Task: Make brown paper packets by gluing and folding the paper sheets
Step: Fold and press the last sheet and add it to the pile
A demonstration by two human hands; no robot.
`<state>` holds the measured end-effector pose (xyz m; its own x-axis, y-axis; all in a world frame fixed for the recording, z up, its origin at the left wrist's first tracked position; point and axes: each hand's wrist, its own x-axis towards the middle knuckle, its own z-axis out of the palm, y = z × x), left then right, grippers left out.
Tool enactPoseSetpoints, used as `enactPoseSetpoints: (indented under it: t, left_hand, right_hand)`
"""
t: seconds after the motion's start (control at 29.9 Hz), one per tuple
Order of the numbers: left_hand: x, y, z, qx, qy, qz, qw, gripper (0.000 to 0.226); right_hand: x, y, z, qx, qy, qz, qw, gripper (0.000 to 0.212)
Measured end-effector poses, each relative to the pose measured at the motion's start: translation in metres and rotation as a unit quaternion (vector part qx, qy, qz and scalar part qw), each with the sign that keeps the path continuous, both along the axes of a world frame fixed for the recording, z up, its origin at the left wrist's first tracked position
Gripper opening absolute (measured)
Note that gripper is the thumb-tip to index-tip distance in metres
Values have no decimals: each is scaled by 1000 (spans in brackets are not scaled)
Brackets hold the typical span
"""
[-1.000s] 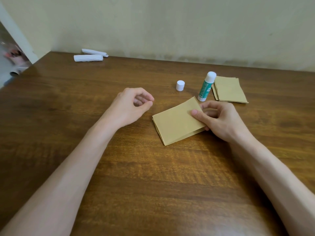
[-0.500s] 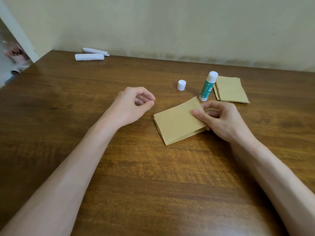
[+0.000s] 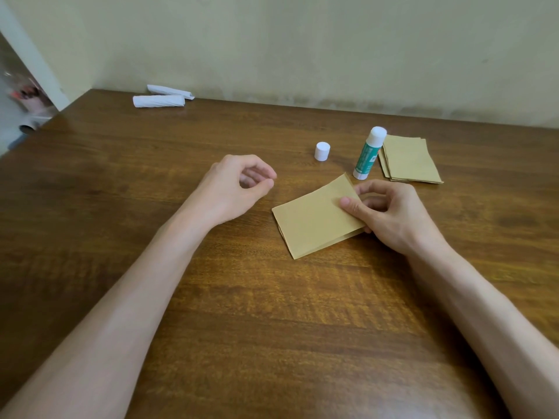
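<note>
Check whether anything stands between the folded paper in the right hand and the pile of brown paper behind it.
The glue stick stands upright at the left edge of the pile, between it and the far corner of the folded paper. The right hand, pinching that paper, could probably carry it round the stick's near side.

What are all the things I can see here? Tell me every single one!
table: one, dark brown wood, under everything
wall: one, pale yellowish, behind the table
paper rolls: two, white, far left by the wall
cap: one, white, standing left of the glue stick
glue stick: one, green with white ends, standing beside the paper stack
paper stack: one pile of several sheets, brown, far right
folded paper: one, brown, flat in the middle
left hand: one, loosely curled, holds nothing, left of the folded paper
right hand: one, pinches the folded paper's right edge
</note>
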<state>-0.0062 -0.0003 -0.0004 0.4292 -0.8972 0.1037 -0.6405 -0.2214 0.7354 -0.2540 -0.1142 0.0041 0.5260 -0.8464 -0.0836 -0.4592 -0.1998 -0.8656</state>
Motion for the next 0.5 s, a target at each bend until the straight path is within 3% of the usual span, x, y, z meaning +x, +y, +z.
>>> enactPoseSetpoints:
  t: [0.33,0.5]
  left_hand:
    - [0,1,2,5,0,-6,1000,9]
    - [-3,5,7,50,-17,-72,996,36]
  right_hand:
    - [-1,-1,-2,-9,5,7,1000,20]
    - [-1,-1,-2,-10,6,9,1000,20]
